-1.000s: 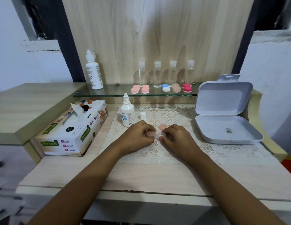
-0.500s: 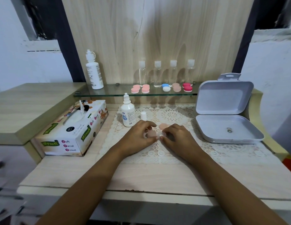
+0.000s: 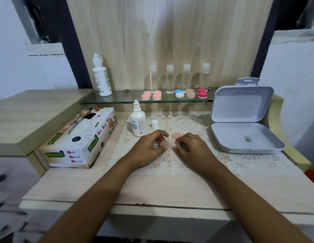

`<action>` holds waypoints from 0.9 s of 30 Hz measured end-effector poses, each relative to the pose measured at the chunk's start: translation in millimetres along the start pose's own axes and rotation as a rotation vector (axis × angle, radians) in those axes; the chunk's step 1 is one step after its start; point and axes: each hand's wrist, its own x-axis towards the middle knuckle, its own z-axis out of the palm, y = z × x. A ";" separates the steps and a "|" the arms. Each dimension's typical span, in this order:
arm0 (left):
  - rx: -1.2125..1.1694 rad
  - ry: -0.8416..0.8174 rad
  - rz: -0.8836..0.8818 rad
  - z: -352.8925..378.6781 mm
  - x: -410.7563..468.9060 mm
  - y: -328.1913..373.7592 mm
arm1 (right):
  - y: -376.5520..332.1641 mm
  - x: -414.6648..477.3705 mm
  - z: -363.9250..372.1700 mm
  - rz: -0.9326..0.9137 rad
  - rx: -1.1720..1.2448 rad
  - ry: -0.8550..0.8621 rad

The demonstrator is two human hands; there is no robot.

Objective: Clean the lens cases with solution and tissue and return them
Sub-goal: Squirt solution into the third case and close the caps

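Pink case (image 3: 164,144) is pinched on the mat (image 3: 187,156) by the left hand (image 3: 149,149) at one end and the right hand (image 3: 192,149) at the other. A loose cap (image 3: 176,135) lies at its 1 o'clock. The case should be held flat and turned gently, so nothing is spilled.

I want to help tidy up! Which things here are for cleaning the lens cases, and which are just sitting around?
For the job: pale pink lens case held by left hand and right hand; small solution bottle; tissue box; lens cases on the shelf.
Just lying about, it seems: tall white bottle; four clear bottles; open grey box.
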 end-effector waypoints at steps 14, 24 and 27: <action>0.212 0.064 -0.054 6.1 -1.7 -1.8 | -1.2 -1.6 -0.7 -0.006 0.002 0.009; 0.113 0.019 -0.083 2.6 -1.9 -0.4 | -1.7 -2.2 -0.1 -0.014 -0.002 0.012; 0.100 -0.001 -0.065 1.0 -1.2 0.2 | -1.4 -2.8 -0.1 -0.017 -0.005 0.009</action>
